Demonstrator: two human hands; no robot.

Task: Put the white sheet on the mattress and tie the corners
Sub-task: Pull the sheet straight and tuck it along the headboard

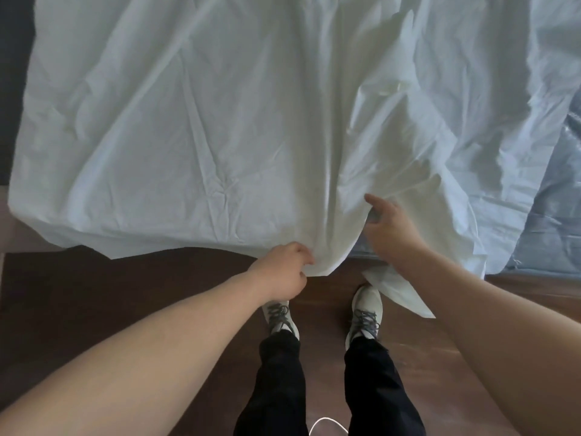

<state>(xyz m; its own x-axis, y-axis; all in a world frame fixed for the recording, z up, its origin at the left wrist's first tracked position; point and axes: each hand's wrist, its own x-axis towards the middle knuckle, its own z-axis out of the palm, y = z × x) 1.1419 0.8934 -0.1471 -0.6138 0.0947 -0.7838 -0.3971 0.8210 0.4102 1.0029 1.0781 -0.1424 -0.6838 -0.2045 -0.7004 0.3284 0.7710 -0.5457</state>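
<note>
Hands are busy at the near edge of the bed. The white sheet (pixel 195 127) lies spread over most of the mattress (pixel 547 215), with lots of wrinkles and soft folds in it. On the far left side it covers the bed all the way to the edge. On the right side the sheet is bunched up, and a shiny blue-grey part of the mattress shows bare next to it.

The left hand (pixel 283 273) has its fingers curled tight, and its grip pinches the hanging edge of the sheet just in front of the bed. The right hand (pixel 388 228) is just beside it, a little higher up. Its thumb sticks out to the left and its fingers go under a fold of the sheet, so it holds the cloth there too. A loose corner of the sheet hangs down below the right wrist, near the floor.

The person stands close to the bed on a dark brown wooden floor (pixel 110 294). Two pale shoes (pixel 366 309) with grey laces point at the bed, and black trousers (pixel 276 388) cover the legs. Both arms are bare. A thin white cord (pixel 320 423) makes a small loop on the floor between the legs, at the very bottom of the view.
</note>
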